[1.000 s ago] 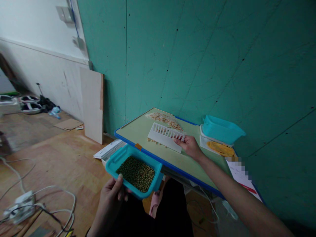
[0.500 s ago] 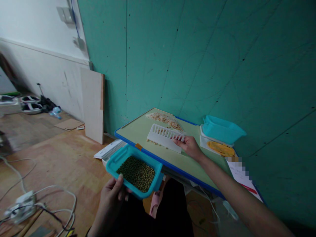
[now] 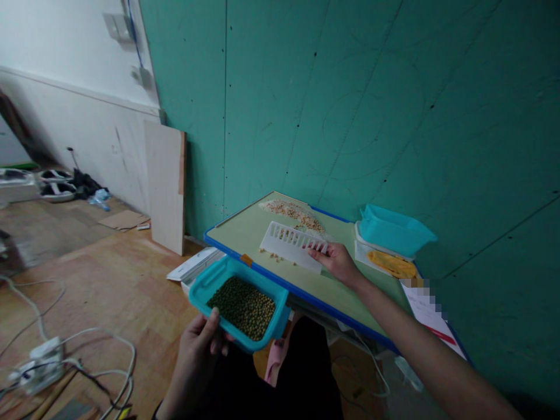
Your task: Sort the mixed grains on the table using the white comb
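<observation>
- Holding the blue tub (image 3: 210, 284) flat looked wise, since green and tan beans (image 3: 245, 306) lay inside it, just by the near edge of the table (image 3: 238, 233).
- The left hand (image 3: 203, 338) pinched the tub's side, thumb on top and fingers curled under.
- The right hand (image 3: 336, 262) gripped one end of the white slotted plate (image 3: 291, 254). Whether its low edge touched the table, I could not tell.
- Loose beans (image 3: 275, 257) lay just in front of the plate, and a heap (image 3: 300, 215) lay behind. Slow, short, low pulls seemed best.
</observation>
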Tool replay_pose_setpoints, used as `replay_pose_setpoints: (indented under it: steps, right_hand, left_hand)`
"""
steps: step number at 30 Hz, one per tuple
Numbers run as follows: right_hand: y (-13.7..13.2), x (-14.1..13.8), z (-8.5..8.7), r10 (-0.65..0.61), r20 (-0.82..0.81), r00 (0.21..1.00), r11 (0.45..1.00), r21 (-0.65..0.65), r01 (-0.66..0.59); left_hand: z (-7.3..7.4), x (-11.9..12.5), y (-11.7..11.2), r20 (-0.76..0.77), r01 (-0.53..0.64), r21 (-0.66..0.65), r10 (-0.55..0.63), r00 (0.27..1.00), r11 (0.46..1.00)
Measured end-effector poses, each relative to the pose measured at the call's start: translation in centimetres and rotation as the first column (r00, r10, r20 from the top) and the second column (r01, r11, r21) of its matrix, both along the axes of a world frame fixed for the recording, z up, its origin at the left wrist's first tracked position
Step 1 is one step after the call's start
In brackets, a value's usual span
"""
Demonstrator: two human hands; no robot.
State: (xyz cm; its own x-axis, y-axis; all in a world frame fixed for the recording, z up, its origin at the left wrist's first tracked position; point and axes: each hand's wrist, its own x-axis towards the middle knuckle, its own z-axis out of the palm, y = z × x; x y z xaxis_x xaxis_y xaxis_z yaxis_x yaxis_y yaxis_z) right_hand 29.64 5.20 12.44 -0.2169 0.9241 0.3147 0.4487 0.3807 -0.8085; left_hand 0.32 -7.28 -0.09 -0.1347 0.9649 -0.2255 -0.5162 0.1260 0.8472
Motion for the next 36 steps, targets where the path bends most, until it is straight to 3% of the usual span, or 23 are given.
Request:
replay_pose_setpoints:
  steps: [5,11,15,22,25,31,36]
  right_hand:
    - [-2.3,1.8,0.4,-0.141,0.023,0.99,0.989,0.053,0.14]
    - [-6.8,4.8,-0.6,-0.35,0.164,0.922,0.935,0.118,0.334]
    - [-8.7,4.6,-0.8,-0.337,0.196,0.921,0.94,0.128,0.317]
    - [-10.9,0.7,0.2,-0.227,0.269,0.936,0.972,0.122,0.2]
    - [-10.8,-0.1,0.5,-0.177,0.25,0.952,0.98,0.133,0.147]
    - [-7.2,1.6,0.5,-0.35,0.246,0.904,0.924,0.249,0.29]
    - [-5.4,2.2,0.0,-0.319,0.282,0.905,0.937,0.235,0.257]
  left_hand:
    - [-0.4,0.0,0.2,0.015,-0.014,0.029,0.014,1.0,0.999]
    - [-0.1,0.4,-0.1,0.053,-0.034,0.023,0.033,0.998,0.999]
    - [-0.2,0.4,0.1,0.051,-0.031,0.033,0.03,0.998,0.999]
    - [-0.2,0.2,-0.1,0.025,-0.025,0.031,0.024,0.999,0.999]
    - [-0.4,0.2,0.0,0.026,-0.028,0.041,0.027,0.999,0.999]
    - [-1.0,0.0,0.3,0.059,-0.011,0.057,0.008,0.998,0.998]
    - [-0.8,0.2,0.1,0.058,-0.025,0.056,0.022,0.998,0.998]
